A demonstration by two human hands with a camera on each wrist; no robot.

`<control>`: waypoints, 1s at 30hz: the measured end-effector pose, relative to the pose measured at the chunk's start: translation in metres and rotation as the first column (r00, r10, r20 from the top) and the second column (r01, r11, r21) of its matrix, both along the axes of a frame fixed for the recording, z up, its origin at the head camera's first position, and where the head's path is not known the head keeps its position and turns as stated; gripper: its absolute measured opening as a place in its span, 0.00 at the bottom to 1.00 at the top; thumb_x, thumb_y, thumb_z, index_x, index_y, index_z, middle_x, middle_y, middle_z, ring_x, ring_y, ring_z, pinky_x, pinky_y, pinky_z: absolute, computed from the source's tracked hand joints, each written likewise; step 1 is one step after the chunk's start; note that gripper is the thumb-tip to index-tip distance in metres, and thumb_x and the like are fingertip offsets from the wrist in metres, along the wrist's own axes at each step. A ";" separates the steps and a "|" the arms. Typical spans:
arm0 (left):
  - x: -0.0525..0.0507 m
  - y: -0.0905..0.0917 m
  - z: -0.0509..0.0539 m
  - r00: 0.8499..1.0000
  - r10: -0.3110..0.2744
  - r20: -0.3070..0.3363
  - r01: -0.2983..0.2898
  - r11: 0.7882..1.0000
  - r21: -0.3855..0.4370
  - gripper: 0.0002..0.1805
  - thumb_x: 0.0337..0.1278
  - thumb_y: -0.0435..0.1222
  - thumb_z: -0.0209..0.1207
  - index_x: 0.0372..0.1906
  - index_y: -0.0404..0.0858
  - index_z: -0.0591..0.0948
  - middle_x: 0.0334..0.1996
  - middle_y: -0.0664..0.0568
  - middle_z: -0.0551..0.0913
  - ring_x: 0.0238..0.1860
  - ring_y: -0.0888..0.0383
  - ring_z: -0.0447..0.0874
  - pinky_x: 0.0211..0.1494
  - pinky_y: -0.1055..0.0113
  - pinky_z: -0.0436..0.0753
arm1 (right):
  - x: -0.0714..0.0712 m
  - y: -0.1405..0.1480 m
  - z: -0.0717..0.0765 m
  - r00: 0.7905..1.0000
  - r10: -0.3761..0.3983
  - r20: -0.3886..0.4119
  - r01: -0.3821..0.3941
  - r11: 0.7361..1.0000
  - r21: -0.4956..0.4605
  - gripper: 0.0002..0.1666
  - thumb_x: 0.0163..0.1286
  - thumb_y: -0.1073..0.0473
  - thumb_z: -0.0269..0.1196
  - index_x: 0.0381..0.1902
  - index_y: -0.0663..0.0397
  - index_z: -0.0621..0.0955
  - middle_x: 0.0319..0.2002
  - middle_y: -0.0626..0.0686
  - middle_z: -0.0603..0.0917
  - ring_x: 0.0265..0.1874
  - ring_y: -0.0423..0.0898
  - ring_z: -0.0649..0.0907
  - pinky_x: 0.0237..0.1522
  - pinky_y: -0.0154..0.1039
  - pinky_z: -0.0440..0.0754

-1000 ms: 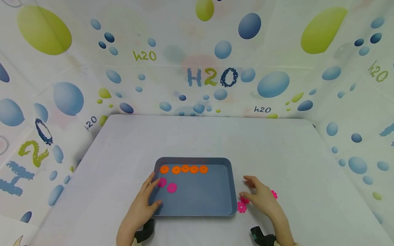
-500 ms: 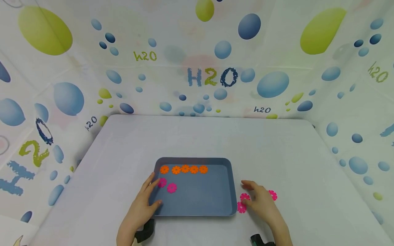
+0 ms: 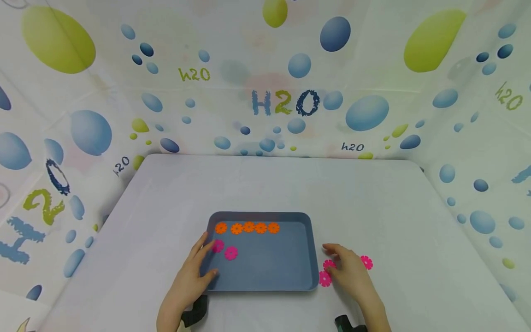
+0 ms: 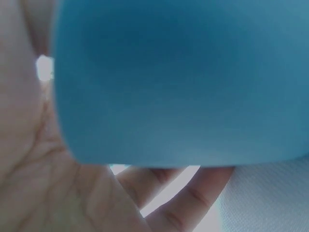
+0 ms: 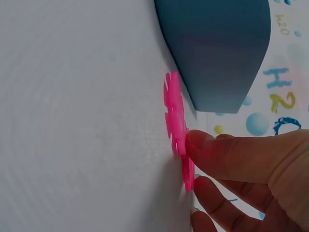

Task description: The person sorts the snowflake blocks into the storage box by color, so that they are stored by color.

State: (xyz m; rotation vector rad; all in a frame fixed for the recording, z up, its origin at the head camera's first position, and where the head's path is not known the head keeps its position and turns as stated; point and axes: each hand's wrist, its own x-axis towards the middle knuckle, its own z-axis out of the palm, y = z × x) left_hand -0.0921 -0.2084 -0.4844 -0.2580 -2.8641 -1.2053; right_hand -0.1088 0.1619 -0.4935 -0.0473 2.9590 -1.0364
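Observation:
My left hand rests at the left side of a blue-grey tray, its thumb and a fingertip over the rim. The tray fills much of the left wrist view, with fingers below its edge. Inside lie a row of orange slotted discs and two pink ones, one pink disc and another by my left fingertips. Right of the tray, my right hand has its thumb on two neighbouring pink slotted discs; its index finger stands apart. A third pink disc lies behind that hand.
A white cloth covers the table. Behind and at both sides hangs a white sheet printed with blue and green drops and H2O lettering. Black straps or mounts sit at both wrists.
My right hand has shifted slightly toward me and lowered its thumb onto the pink discs, uncovering more of the disc behind it. The left hand and tray have stayed put.

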 end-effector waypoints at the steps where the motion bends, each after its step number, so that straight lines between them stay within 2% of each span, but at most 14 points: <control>1: 0.000 0.000 0.000 1.000 -0.001 -0.003 0.001 1.000 0.000 0.37 0.50 0.25 0.65 0.68 0.30 0.67 0.75 0.37 0.53 0.73 0.32 0.54 0.67 0.36 0.66 | 0.000 0.000 0.001 1.000 0.003 -0.006 -0.003 1.000 0.002 0.28 0.54 0.71 0.69 0.54 0.52 0.81 0.44 0.48 0.86 0.42 0.45 0.82 0.48 0.46 0.82; 7: 0.000 0.001 0.002 1.000 0.003 -0.002 -0.003 1.000 -0.001 0.37 0.50 0.25 0.65 0.68 0.31 0.67 0.76 0.37 0.52 0.73 0.32 0.54 0.67 0.36 0.66 | -0.002 -0.002 0.003 1.000 0.013 -0.011 -0.013 0.999 0.031 0.25 0.53 0.72 0.69 0.50 0.52 0.83 0.34 0.46 0.83 0.34 0.40 0.79 0.41 0.39 0.80; 17: 0.001 0.004 0.004 1.000 0.011 0.006 -0.011 1.000 -0.002 0.37 0.50 0.26 0.65 0.68 0.31 0.67 0.76 0.37 0.52 0.73 0.32 0.53 0.67 0.36 0.65 | 0.000 0.000 0.008 0.997 -0.022 0.069 0.021 1.000 0.013 0.21 0.53 0.69 0.70 0.47 0.52 0.84 0.31 0.48 0.79 0.29 0.41 0.74 0.30 0.31 0.74; 24: 0.000 0.005 0.006 1.000 0.016 0.001 -0.016 1.000 -0.005 0.37 0.50 0.26 0.65 0.68 0.30 0.67 0.75 0.37 0.53 0.73 0.32 0.54 0.67 0.36 0.66 | -0.001 0.001 0.011 0.992 -0.048 0.117 0.050 0.999 -0.013 0.22 0.54 0.69 0.69 0.49 0.52 0.83 0.28 0.49 0.79 0.25 0.42 0.73 0.25 0.30 0.73; 30: -0.001 0.007 0.005 1.000 0.024 0.018 -0.023 1.000 -0.009 0.36 0.51 0.26 0.65 0.68 0.30 0.67 0.76 0.38 0.52 0.73 0.33 0.53 0.68 0.37 0.64 | -0.002 0.005 0.014 0.985 -0.047 0.163 0.048 0.999 -0.006 0.21 0.55 0.66 0.70 0.48 0.51 0.82 0.27 0.47 0.81 0.25 0.41 0.76 0.27 0.32 0.76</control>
